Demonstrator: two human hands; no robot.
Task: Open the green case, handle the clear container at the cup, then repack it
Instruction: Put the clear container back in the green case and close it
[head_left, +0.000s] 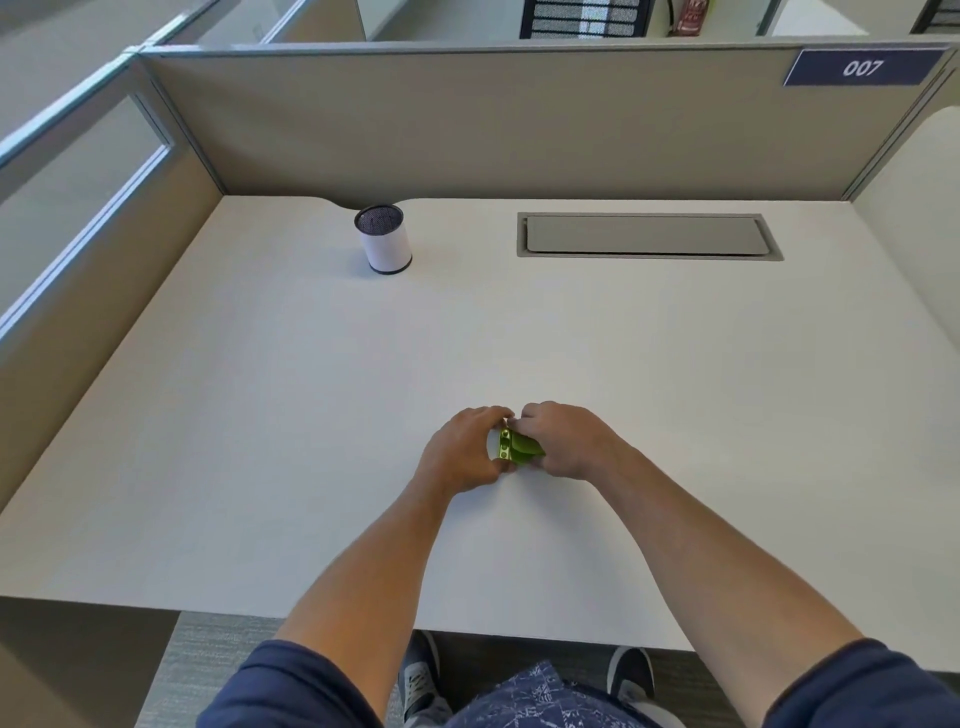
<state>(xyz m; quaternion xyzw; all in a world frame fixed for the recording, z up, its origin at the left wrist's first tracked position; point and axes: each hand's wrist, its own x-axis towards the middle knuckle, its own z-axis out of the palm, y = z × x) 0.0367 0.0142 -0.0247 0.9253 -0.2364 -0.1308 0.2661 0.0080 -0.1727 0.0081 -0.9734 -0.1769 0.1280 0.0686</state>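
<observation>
A small green case lies on the white desk near the front middle, mostly covered by both hands. My left hand grips its left end, where a strip with two snap studs shows. My right hand holds its right side, fingers curled over the top edge. A white cup with a dark rim and dark inside stands upright at the far left of the desk, well away from the hands. No clear container is visible.
A grey cable hatch is set flush into the desk at the back right. Beige partition walls close the desk at the back and left. My knees and shoes show below the front edge.
</observation>
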